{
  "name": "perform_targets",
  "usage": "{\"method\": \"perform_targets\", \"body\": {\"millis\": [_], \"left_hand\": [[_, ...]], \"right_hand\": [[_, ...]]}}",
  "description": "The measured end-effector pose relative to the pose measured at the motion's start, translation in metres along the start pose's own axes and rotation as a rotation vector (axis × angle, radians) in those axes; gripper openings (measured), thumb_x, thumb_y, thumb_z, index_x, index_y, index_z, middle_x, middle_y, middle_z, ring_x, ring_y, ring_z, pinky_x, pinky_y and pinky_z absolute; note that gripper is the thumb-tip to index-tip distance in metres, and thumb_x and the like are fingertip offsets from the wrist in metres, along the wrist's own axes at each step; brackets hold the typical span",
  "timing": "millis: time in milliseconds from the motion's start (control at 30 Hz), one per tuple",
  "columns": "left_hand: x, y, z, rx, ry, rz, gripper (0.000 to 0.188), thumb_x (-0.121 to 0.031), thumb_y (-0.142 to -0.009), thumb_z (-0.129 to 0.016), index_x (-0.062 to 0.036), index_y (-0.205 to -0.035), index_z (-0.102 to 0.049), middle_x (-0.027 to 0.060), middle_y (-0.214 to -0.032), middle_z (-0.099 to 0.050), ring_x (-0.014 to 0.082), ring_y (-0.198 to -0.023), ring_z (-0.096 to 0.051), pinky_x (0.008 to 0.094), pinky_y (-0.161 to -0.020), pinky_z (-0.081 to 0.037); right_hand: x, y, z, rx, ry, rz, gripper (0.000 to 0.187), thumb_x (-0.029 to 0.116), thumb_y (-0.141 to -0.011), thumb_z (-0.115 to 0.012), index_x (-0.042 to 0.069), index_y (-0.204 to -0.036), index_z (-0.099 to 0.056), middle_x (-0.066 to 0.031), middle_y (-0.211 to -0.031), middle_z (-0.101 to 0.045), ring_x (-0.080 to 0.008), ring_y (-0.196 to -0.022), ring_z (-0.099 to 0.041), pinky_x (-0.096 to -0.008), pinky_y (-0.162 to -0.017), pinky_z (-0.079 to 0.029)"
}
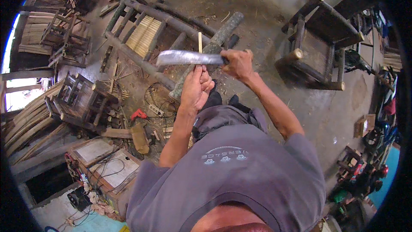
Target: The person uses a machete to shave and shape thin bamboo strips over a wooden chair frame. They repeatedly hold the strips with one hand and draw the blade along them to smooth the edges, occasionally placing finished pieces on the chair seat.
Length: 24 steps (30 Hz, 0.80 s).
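Observation:
My right hand (238, 63) is closed round the dark handle of a machete. Its broad, shiny blade (182, 58) points left and lies across a thin pale bamboo strip (200, 38). The strip stands out beyond the far side of the blade. My left hand (198, 87) pinches the strip's near end just below the blade, fingers curled. Under the blade runs a thick greyish bamboo pole (225, 30), slanting from far right to near left. Whether the blade touches the strip or the pole I cannot tell.
A bamboo frame with pale slats (143, 34) lies ahead to the left. Dark bamboo chairs stand at the right (315, 45) and left (79, 101). On the littered floor are a red power tool (138, 114) and a white power strip (155, 111). A wooden cabinet (103, 167) stands near left.

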<state>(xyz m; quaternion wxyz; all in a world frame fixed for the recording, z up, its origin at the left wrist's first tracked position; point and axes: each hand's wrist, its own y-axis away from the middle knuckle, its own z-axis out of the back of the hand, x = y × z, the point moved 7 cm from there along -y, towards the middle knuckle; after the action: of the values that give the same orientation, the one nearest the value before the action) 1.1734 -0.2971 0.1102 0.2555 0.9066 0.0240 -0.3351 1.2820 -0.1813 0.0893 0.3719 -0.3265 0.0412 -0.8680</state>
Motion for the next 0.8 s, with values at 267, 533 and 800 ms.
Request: {"method": "perform_targets", "body": {"millis": [267,533,800], "left_hand": [[0.0,0.035,-0.006,0.021,0.127,0.077,0.021,-0.026,-0.105,-0.043,-0.0083,-0.097,-0.051,-0.0067,-0.061,-0.027,0.0055,-0.05,-0.024,0.0235,-0.05,-0.026],[0.006,-0.002,-0.001,0.022,0.14,0.057,0.021,-0.026,-0.106,-0.041,-0.0078,-0.1,-0.05,-0.0061,-0.063,-0.031,0.0062,-0.051,-0.025,0.0232,-0.053,-0.028],[0.006,0.0,-0.006,0.11,0.357,0.111,0.02,-0.023,-0.105,-0.044,-0.0065,-0.095,-0.047,-0.0066,-0.061,-0.025,0.0059,-0.05,-0.023,0.0226,-0.05,-0.024]], "right_hand": [[-0.091,-0.028,0.024,-0.089,0.014,-0.536,0.019,0.024,-0.074,-0.069,0.015,-0.09,-0.072,-0.0059,-0.089,-0.072,-0.0312,-0.082,-0.069,-0.0425,-0.07,-0.052],[0.003,-0.009,-0.001,0.234,0.045,0.011,0.032,0.028,-0.07,-0.07,0.024,-0.101,-0.073,-0.0086,-0.086,-0.072,-0.0306,-0.082,-0.07,-0.0528,-0.072,-0.054],[-0.019,-0.017,0.008,0.242,0.096,-0.174,0.033,0.029,-0.067,-0.073,0.02,-0.099,-0.069,-0.0072,-0.089,-0.071,-0.0304,-0.083,-0.069,-0.0543,-0.067,-0.051]]}}
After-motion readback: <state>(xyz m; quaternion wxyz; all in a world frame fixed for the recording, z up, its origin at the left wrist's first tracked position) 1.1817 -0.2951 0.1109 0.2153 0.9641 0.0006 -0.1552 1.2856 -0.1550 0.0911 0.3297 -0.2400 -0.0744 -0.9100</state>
